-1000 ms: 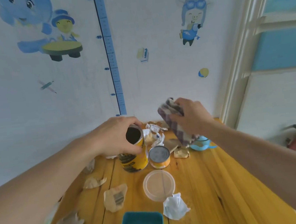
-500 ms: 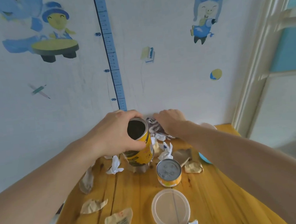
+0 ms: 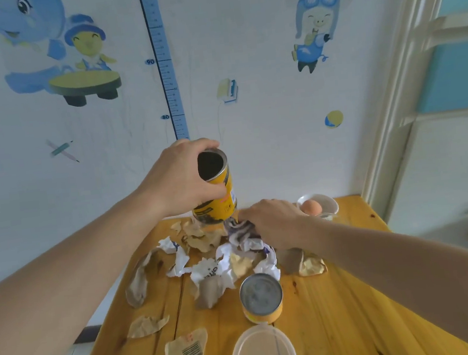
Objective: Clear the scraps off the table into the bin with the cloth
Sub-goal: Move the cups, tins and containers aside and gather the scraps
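Left fingers [image 3: 205,145] wrap a cylindrical can [image 3: 225,204] (open-topped); right fingers [image 3: 249,214] bunch checked cloth [image 3: 240,231].

scraps [image 3: 212,270] on table [image 3: 341,304] | standing can [image 3: 261,296] before them | bowl [image 3: 329,203] behind — right

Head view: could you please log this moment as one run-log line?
left hand: grips tall can, tilted | right hand: holds cloth at far side of scraps | scraps: on table

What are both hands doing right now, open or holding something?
Left hand: closed around the open yellow can.
Right hand: closed on the checked cloth, down among the paper scraps.
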Demonstrator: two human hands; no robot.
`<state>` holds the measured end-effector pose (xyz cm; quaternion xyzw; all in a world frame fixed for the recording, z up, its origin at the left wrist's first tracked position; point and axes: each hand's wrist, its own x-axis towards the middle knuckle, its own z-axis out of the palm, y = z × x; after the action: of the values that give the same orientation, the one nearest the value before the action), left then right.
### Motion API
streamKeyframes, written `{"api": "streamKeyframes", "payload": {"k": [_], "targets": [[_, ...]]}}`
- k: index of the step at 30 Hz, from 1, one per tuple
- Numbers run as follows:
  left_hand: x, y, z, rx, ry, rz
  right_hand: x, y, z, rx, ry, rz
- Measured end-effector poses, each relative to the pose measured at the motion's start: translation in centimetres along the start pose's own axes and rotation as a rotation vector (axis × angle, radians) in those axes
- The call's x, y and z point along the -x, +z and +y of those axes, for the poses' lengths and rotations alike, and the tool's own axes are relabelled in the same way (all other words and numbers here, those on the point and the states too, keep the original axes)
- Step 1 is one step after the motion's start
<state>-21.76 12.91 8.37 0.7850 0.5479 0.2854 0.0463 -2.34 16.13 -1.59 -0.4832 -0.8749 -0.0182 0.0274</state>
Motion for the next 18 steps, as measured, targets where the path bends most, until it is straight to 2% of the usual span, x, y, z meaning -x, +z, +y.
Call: {"api": "streamKeyframes", "payload": {"k": [8,18], "targets": [[-2.2,3.4,0.2,0.092,-0.053,0.02,3.3,1.8,-1.3,-0.06,-0.056,0.068],[-5.2,12.2,0.9,0.155,-0.202,-0.088,4.3,3.0,-2.6,-0.049,-0.067,0.16]]}}
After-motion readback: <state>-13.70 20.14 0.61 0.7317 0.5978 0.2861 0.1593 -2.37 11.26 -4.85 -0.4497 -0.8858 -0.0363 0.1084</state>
